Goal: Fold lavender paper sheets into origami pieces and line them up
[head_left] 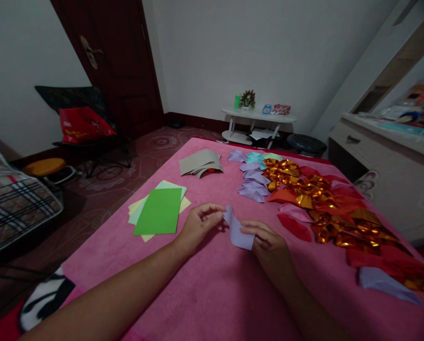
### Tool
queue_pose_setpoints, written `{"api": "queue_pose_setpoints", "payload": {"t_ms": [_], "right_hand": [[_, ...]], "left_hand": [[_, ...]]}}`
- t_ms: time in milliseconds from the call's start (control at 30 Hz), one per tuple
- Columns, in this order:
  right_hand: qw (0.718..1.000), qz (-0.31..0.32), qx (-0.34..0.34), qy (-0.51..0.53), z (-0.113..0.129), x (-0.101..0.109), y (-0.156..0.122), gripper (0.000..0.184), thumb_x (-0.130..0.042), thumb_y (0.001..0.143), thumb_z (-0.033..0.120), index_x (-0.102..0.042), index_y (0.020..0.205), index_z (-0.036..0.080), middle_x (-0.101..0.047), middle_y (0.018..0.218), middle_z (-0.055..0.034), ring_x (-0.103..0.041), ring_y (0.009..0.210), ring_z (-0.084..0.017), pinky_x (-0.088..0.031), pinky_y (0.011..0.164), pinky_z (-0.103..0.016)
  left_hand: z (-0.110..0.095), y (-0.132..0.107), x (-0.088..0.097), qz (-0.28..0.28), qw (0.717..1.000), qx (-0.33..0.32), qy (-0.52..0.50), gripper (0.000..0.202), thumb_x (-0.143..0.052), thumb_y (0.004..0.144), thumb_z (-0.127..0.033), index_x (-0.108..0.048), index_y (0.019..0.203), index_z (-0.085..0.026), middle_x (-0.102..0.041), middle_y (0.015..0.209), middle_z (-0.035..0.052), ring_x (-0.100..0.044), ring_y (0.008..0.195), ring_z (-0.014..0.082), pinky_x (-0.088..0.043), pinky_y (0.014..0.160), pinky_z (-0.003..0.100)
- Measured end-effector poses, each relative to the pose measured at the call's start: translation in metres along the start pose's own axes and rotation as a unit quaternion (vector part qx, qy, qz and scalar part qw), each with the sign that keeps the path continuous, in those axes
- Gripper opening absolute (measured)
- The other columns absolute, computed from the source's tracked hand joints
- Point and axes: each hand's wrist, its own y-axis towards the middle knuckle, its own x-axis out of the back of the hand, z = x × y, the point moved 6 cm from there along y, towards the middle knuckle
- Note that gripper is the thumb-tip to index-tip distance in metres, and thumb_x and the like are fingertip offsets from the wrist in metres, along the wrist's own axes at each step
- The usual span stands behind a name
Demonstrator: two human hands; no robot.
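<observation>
Between my two hands, a sheet of lilac paper (pixel 240 234) is held up just above the pink cloth, its surface curved with one edge bent up. My left hand (pixel 205 221) pinches the paper's left corner between thumb and fingers. My right hand (pixel 268 239) grips the opposite side, fingers in front and the thumb hidden behind it. Left of my left hand lies a fanned stack of green and yellow paper sheets (pixel 160 211). Folded lilac paper pieces (pixel 253 184) sit beyond my right hand, beside a red folded paper piece (pixel 294 227).
Grey paper sheets (pixel 201 162) lie near the table's far edge. Many shiny gold folded papers (pixel 325 194) cover the right side of the pink-covered table (pixel 204 293). A white side table (pixel 259 115) stands by the wall, a chair with a red bag (pixel 85 124) at left.
</observation>
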Motion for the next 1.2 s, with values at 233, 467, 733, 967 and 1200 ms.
{"api": "queue_pose_setpoints", "payload": {"t_ms": [233,467,733,967,1200], "right_hand": [[1.0,0.001,-0.009,-0.001,0.0,-0.001,0.0,0.019,-0.056,0.072,0.017,-0.073,0.079,0.021,-0.066,0.099,-0.0095,-0.065,0.089,-0.021,-0.054,0.065,-0.026],[1.0,0.005,-0.006,-0.001,-0.001,-0.001,-0.001,0.02,-0.055,0.072,0.017,-0.073,0.08,0.021,-0.066,0.099,-0.0093,-0.065,0.09,-0.021,-0.054,0.065,-0.026],[1.0,0.016,-0.002,0.0,0.001,-0.001,0.001,0.025,-0.053,0.07,0.012,-0.074,0.081,0.022,-0.067,0.098,-0.0077,-0.064,0.091,-0.019,-0.053,0.07,-0.025],[0.995,-0.036,-0.091,-0.009,-0.008,0.011,-0.002,0.017,-0.061,0.077,0.032,-0.071,0.074,0.018,-0.07,0.074,-0.0058,-0.065,0.072,-0.019,-0.05,0.069,-0.028],[0.99,-0.078,-0.114,0.024,-0.009,0.018,-0.004,0.028,-0.062,0.077,0.04,-0.062,0.061,0.017,-0.056,0.047,0.0018,-0.049,0.046,-0.01,-0.036,0.047,-0.021]], "left_hand": [[0.005,0.002,0.004,-0.006,1.0,0.005,-0.011,0.029,-0.069,0.075,-0.039,-0.067,0.084,-0.011,-0.068,0.066,0.0045,-0.063,0.057,0.0118,-0.049,0.061,0.023],[0.006,0.003,0.004,-0.004,1.0,0.009,-0.024,0.023,-0.072,0.073,-0.032,-0.068,0.081,-0.011,-0.067,0.066,0.0028,-0.061,0.056,0.01,-0.049,0.059,0.021],[0.01,0.004,0.005,0.012,1.0,0.005,-0.014,0.023,-0.073,0.072,-0.028,-0.066,0.085,-0.01,-0.067,0.068,0.0049,-0.06,0.059,0.0103,-0.046,0.058,0.021],[-0.003,0.0,0.0,-0.004,0.972,-0.122,0.201,0.03,-0.076,0.067,-0.025,-0.067,0.094,-0.016,-0.059,0.089,0.0048,-0.055,0.076,0.0129,-0.045,0.066,0.023],[-0.018,-0.004,-0.001,-0.034,0.945,-0.175,0.273,0.028,-0.071,0.073,-0.025,-0.064,0.1,-0.017,-0.058,0.094,0.0056,-0.053,0.078,0.0137,-0.044,0.068,0.024]]}}
